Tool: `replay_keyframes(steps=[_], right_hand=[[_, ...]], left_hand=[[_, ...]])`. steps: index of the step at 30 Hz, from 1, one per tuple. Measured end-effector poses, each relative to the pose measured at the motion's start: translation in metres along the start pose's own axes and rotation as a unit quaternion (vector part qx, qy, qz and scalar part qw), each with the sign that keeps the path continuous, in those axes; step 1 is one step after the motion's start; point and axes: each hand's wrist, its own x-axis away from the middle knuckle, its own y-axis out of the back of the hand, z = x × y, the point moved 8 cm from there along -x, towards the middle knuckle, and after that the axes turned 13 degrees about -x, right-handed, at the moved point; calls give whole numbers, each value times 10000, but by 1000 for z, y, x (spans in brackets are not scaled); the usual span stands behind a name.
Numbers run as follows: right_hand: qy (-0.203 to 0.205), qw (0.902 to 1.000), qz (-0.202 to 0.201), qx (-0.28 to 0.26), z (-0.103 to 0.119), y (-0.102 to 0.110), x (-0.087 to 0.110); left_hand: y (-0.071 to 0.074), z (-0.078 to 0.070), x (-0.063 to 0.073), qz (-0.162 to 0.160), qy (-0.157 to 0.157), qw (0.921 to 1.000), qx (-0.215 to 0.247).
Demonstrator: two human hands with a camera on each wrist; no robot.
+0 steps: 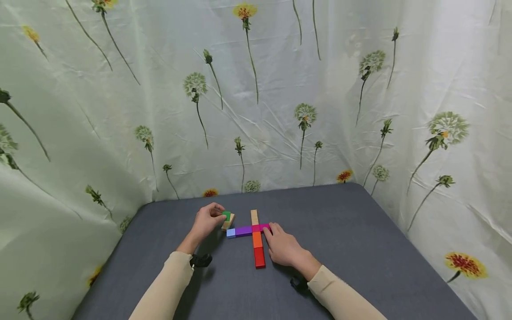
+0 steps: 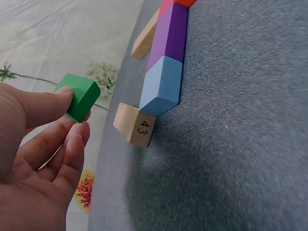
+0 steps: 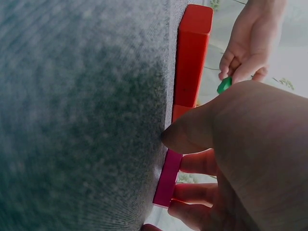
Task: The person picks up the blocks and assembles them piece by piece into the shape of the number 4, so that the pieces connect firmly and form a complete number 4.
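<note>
My left hand (image 1: 205,221) pinches a small green block (image 2: 84,96) between thumb and fingertips. It holds the block raised above the cloth, near a plain wooden block (image 2: 137,126) marked 43. My right hand (image 1: 285,246) is low on the cloth with its bent fingers and thumb about a magenta block (image 3: 167,180). That block belongs to a cross of blocks lying flat. The cross has a light blue block (image 1: 230,233) and a purple block (image 1: 243,231) on the left, orange (image 1: 257,240) and red (image 1: 259,258) blocks nearer me, and a plain wooden block (image 1: 254,217) at the far end.
The table (image 1: 340,249) has a dark grey cloth. Behind it and along both sides hangs a pale curtain (image 1: 276,89) printed with dandelions. A dark strap device (image 1: 201,260) sits on the left wrist, with another (image 1: 299,283) by the right wrist.
</note>
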Motion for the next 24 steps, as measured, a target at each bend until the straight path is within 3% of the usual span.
replay_keyframes(steps=[16, 24], right_hand=[[19, 10000, -92, -16, -1, 3, 3], [151, 9999, -53, 53, -1, 0, 0]], left_hand=[[-11, 1, -29, -308, 78, 9993, 191], [-18, 5, -35, -267, 410, 9985, 250]])
